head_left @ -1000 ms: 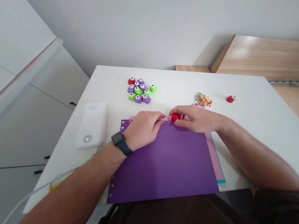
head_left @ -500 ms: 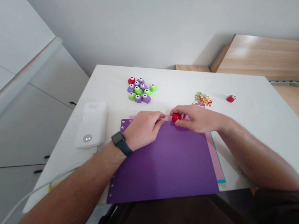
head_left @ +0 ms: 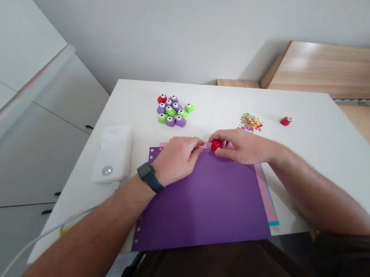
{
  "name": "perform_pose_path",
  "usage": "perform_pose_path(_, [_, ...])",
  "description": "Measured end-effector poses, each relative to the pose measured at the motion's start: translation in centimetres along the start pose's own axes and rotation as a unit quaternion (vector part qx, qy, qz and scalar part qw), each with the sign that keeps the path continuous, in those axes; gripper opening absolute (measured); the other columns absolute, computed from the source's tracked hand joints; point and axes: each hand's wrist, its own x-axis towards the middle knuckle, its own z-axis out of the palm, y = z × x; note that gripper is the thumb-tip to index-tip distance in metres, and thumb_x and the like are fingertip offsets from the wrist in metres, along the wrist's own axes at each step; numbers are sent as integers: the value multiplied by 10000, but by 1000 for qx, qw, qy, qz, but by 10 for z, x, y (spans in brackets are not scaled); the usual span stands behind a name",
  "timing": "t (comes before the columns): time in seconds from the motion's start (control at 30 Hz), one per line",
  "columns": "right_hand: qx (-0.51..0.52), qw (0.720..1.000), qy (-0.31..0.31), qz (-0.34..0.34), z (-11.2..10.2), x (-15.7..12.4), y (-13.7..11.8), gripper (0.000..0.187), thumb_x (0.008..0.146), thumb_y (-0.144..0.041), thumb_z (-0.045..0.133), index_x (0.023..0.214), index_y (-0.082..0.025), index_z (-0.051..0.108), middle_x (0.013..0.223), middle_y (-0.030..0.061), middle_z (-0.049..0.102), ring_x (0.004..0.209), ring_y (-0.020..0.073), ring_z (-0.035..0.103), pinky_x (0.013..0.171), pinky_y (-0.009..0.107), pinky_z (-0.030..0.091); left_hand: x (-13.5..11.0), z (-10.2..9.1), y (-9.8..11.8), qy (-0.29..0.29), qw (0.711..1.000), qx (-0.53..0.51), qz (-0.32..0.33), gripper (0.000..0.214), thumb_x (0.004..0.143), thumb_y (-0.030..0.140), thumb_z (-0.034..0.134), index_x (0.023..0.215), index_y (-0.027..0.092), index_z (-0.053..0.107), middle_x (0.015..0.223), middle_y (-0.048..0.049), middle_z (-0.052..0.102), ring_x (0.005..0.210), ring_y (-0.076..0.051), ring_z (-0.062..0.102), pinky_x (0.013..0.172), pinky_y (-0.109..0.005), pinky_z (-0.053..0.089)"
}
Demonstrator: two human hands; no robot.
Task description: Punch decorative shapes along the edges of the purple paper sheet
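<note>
Two hands point(head_left: 179, 159) point(head_left: 239, 146), one red punch point(head_left: 216, 144) gripped.

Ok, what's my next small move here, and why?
Probably squeeze the red punch in your right hand: it sits at the far edge of the purple sheet, and your left hand is at that same edge, likely able to steady the sheet.

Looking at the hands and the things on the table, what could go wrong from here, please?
The purple sheet lies over a pink sheet, so the red punch in the right hand, at the far edge, might catch both. The loose paper bits lie just beyond the right hand; a careless move could scatter them. The purple sheet reaches the near edge of the table, so the person's body might bump it.
</note>
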Motion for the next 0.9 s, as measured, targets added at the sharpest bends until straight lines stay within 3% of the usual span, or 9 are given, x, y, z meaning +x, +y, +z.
perform_pose_path(0.23, [6, 1000, 0, 4, -1, 1, 0, 278, 922, -288, 604, 1179, -214, 677, 1033, 41, 729, 875, 177, 632, 821, 311, 460, -1, 1, -1, 1, 1000, -5, 0, 281, 1015, 227, 466, 1140, 186, 715, 1126, -61, 764, 1027, -252, 707, 923, -391, 523])
perform_pose_path(0.4, [33, 998, 36, 24, -3, 2, 12, 307, 926, -365, 614, 1185, -208, 671, 1054, 56, 728, 892, 190, 635, 825, 330, 480, -1, 0, -1, -2, 1000, -5, 2, 309, 1031, 230, 429, 1153, 184, 709, 1119, -65, 765, 1039, -249, 706, 923, -387, 522])
perform_pose_path(0.7, [244, 962, 72, 97, -31, -3, 39, 364, 924, -470, 619, 1135, -179, 675, 1042, 87, 727, 915, 203, 652, 760, 331, 500, -1, 2, -3, 0, 1000, -1, 10, 287, 1026, 241, 448, 1134, 176, 705, 1109, -77, 763, 1014, -242, 704, 922, -384, 523])
perform_pose_path(0.9, [265, 956, 84, 97, -25, 1, 40, 322, 925, -452, 640, 1090, -175, 659, 1014, 80, 714, 921, 194, 646, 752, 315, 499, -1, 2, -3, -2, 1000, 6, 11, 287, 1028, 252, 448, 1125, 182, 708, 1106, -77, 761, 1015, -240, 704, 922, -382, 525])
